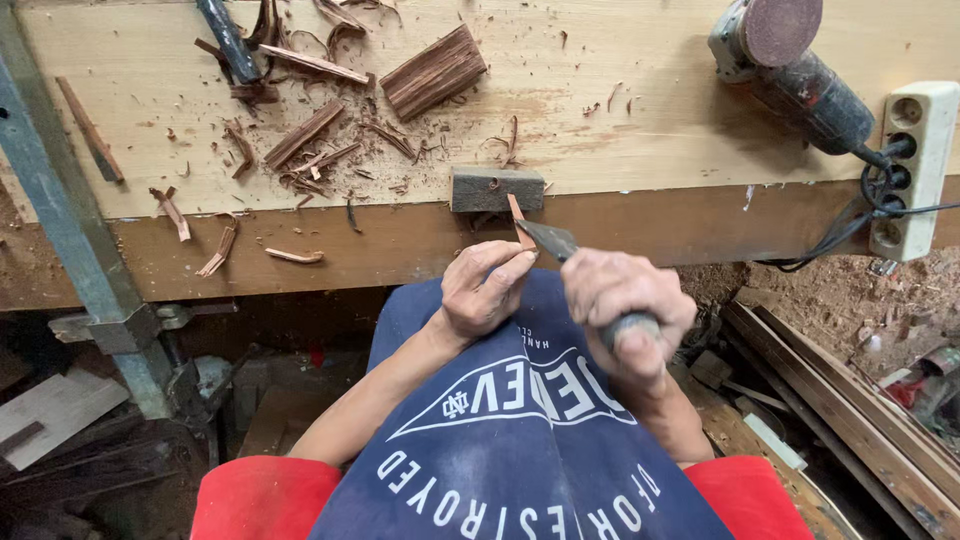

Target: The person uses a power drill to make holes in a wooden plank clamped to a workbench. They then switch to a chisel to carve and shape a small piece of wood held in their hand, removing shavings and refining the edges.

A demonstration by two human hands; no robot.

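**Both hands closed: one on a thin wood sliver, one on a knife handle**

Gripping firmly, the right hand (625,305) is wrapping all its fingers round the dark rounded handle of a short carving knife with a grey metal blade (550,238), while the left hand (487,288) is pinching the lower end of a slim reddish-brown wooden strip (518,220) between thumb and fingers. Neither hand is open at all.

Behind them, the wide pale wooden workbench (620,110) is carrying reddish shavings, a ridged brown wood chunk (433,70), a grey disc sander (790,65) and a cream power strip (915,165). A small grey-brown wooden stop block (496,189) is sitting at the bench's front edge, and the strip's upper end is resting just beside or against it.

Judging the risk: the blade is lying very close to the left fingertips, so a slip off the strip could be cutting them. Such a thin strip could also be snapping or splitting along its grain under a heavy stroke, or skidding off the block.

The strip's long axis is running nearly upright in the view, tilting slightly leftward, pointing away from the person toward the block. The blade tip is pointing up and left across it.
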